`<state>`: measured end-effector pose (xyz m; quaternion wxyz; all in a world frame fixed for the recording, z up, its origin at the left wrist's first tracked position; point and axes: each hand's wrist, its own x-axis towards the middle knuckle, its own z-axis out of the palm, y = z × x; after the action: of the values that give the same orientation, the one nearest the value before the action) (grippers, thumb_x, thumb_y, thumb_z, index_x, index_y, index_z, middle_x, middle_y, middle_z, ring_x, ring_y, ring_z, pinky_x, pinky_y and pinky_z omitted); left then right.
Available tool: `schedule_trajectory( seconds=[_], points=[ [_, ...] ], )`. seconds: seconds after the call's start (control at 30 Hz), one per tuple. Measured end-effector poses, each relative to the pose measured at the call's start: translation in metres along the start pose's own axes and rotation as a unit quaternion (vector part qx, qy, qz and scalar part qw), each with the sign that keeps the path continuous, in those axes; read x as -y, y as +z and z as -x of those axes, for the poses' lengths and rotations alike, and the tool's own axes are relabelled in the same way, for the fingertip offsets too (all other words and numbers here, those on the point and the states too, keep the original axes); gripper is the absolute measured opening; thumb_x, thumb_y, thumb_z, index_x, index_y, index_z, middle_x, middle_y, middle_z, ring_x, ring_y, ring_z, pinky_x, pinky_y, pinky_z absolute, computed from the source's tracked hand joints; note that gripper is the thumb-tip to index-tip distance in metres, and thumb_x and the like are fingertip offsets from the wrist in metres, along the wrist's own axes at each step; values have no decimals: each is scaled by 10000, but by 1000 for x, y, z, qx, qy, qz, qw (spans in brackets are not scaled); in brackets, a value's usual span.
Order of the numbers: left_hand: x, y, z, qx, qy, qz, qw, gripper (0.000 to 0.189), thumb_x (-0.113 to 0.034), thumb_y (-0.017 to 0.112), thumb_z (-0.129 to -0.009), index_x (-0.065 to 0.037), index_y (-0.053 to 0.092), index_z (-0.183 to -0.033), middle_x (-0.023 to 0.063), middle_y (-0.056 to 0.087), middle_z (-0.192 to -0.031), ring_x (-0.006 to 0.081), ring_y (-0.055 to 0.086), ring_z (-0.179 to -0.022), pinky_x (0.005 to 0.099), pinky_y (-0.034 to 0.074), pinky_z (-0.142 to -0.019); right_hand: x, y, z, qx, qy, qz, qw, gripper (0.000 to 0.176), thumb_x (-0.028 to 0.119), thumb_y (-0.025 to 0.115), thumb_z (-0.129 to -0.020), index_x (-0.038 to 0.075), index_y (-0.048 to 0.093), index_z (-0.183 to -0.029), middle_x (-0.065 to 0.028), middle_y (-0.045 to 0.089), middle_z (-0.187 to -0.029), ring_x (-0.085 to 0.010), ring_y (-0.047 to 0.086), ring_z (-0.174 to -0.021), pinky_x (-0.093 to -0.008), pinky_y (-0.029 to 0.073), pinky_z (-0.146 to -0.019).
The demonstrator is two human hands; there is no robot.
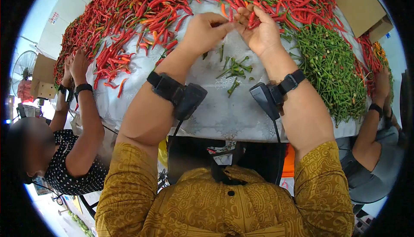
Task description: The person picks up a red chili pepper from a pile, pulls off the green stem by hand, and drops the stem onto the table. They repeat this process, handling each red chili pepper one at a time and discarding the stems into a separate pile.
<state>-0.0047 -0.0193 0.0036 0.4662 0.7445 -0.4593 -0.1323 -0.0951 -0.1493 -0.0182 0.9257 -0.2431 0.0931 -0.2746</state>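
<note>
Both of my hands are close together at the near edge of a big heap of red chilies [151, 4] on a white patterned tablecloth [207, 107]. My left hand [207, 31] has its thumb and fingers pinched together; what lies between them is too small to name. Against the fingers of my right hand [261, 30] rests a red chili [252, 20], and those fingers are curled round it. Several green stems [236, 68] lie loose on the cloth just below my hands. A large pile of green stems [332, 69] is to the right.
Smaller groups of red chilies [110, 62] lie at the left. One person [75, 155] works at the left side, another [366, 151] at the right, both with hands at the chilies. Cardboard boxes [360, 6] stand at the back right and far left.
</note>
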Motion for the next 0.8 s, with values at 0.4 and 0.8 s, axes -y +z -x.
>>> schedule_trajectory(
  seconds=[0.4,0.8],
  points=[
    [1,2,-3,-123,134,-106,978,197,-151,569,-806,-11,626,-933,86,631,-758,107,572,-690,250,449,-627,-4,8,10,110,92,58,988,168,39,507,-795,30,546,-959,-106,578,-916,-267,570,-864,-454,473,-813],
    [9,-14,-5,-212,89,28,973,245,-135,585,-790,-28,610,-1009,38,617,-788,82,542,-677,214,440,-616,-7,0,2,93,78,111,986,154,71,544,-813,-20,553,-936,-119,583,-888,-215,579,-853,-352,523,-761]
  ],
)
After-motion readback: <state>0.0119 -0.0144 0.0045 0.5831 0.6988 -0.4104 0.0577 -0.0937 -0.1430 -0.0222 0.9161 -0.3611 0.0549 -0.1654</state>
